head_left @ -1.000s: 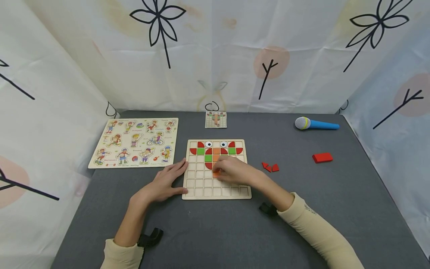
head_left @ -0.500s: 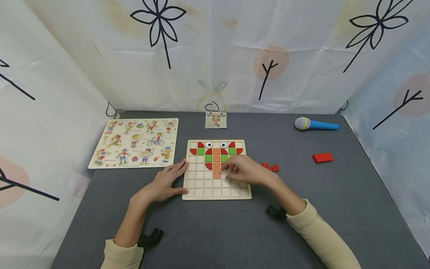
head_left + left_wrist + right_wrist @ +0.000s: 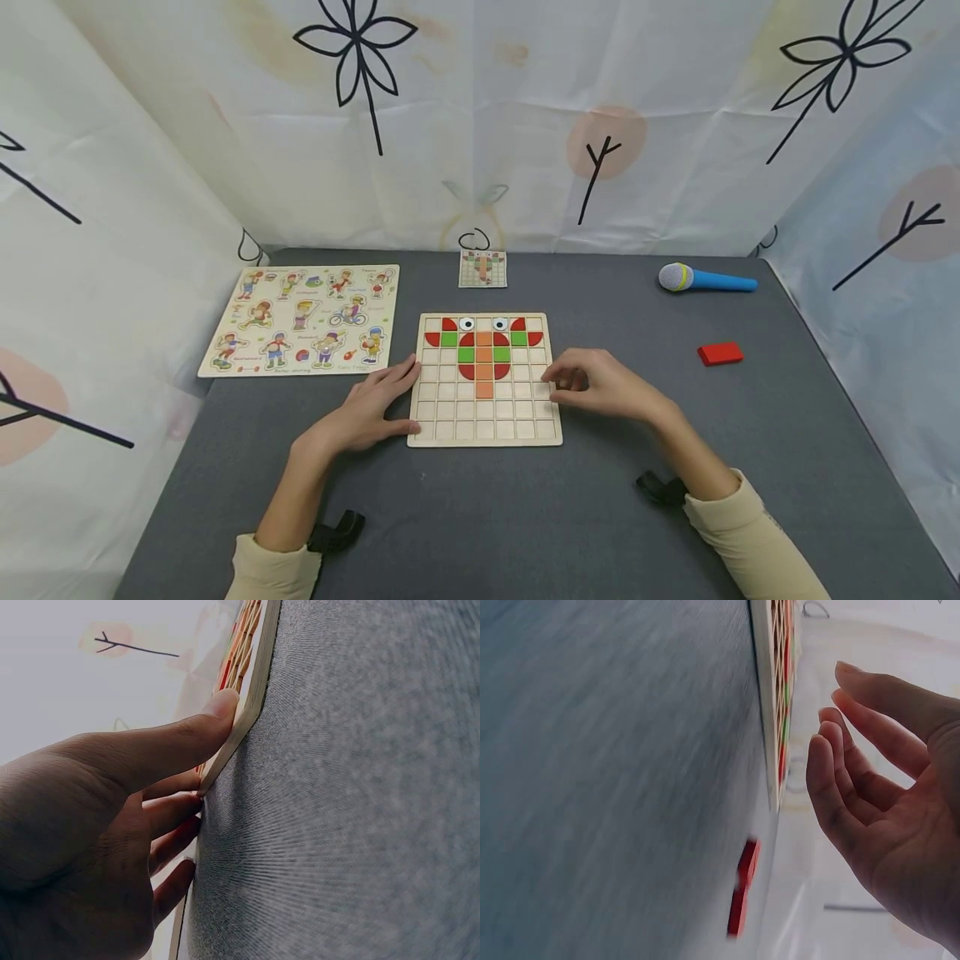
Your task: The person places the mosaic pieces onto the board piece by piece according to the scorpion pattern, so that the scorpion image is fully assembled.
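A wooden grid board lies on the grey table, with red, green and orange pieces and two eye pieces set in its upper cells. My left hand steadies its left side. In the left wrist view the thumb rests at the board's corner, the other fingers along its edge. My right hand hovers at the board's right edge. The right wrist view shows its fingers loosely bent, nothing between them. Red pieces lie on the table beyond that hand; in the head view it hides the small loose ones.
A small pattern card stands behind the board. To the left lies a picture puzzle board with cartoon children. A blue toy microphone and a red block lie on the right. Printed cloth walls surround the table's back and sides.
My right hand has moved right, from the middle of the grid to its right edge. A red rounded piece now shows in the cell right of the orange column. The left hand stays put.
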